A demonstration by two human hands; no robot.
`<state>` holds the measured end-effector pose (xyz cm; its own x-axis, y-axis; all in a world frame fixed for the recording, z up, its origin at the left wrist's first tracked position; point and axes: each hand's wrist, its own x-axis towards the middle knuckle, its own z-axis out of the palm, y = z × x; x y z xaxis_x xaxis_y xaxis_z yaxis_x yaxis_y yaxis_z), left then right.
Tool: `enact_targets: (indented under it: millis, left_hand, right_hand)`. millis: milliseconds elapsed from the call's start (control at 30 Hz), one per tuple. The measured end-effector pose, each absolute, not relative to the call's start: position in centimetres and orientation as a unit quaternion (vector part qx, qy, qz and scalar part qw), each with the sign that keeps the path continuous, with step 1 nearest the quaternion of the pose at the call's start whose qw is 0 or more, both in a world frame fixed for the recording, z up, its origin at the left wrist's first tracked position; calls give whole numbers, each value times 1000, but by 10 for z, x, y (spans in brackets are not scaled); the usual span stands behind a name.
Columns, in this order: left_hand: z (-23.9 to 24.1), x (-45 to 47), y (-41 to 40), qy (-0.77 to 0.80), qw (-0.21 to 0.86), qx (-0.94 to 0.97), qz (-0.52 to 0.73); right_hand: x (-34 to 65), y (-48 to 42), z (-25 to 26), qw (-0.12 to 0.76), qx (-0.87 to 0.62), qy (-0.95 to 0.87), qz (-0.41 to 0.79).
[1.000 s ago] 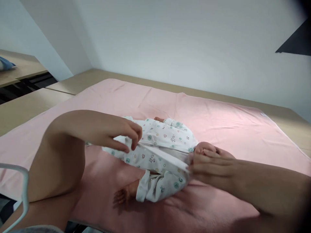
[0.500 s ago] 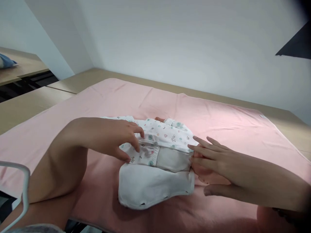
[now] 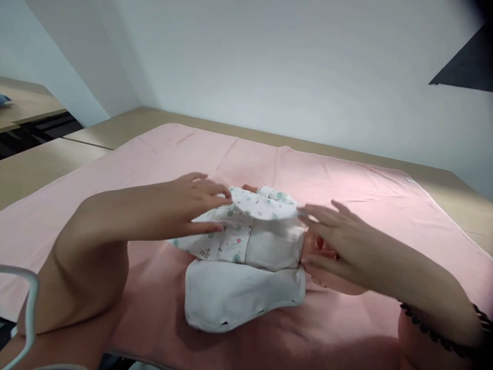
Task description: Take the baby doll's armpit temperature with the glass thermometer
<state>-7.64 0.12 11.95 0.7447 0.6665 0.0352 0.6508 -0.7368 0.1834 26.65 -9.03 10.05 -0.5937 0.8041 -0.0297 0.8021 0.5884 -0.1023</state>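
Two hands at romper. My left hand [image 3: 192, 203]: fingers open, thumb apart, tips at far flap [image 3: 265, 207], now raised; half second ago flat. More white layer [image 3: 271, 247] bared. Doll's head [image 3: 344, 288] points right, long axis left-right, back on pink cloth [image 3: 181, 154]. My right hand [image 3: 350, 246]: blurred at flap's neck end; grip, can't tell.

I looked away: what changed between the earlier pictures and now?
The near clothing flap was let go and lies folded open, white side up. The left hand and right hand moved across to the far clothing flap, whose edge is raised. The far sleeve and pink sheet look unmoved.
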Motion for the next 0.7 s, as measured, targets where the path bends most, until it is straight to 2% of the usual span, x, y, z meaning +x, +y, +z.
enact_targets:
  millis: [133,233,333,500,700]
  left_hand:
    - [126,-67,10,398,-23,909,119]
    - [120,-67,11,410,-60,901,132]
    - [117,-68,8,399,-55,906,128]
    - [118,-64,2,396,-51,909,118]
    - [119,-59,6,379,-3,907,186]
  right_hand:
    - [281,-69,95,107,-558,-821,-53]
    - [292,-60,95,133,-588,-797,-38]
    - [300,-51,99,124,-567,-813,43]
    - [306,-20,88,91,-409,-855,304]
    - [303,6,54,130,-422,-800,407]
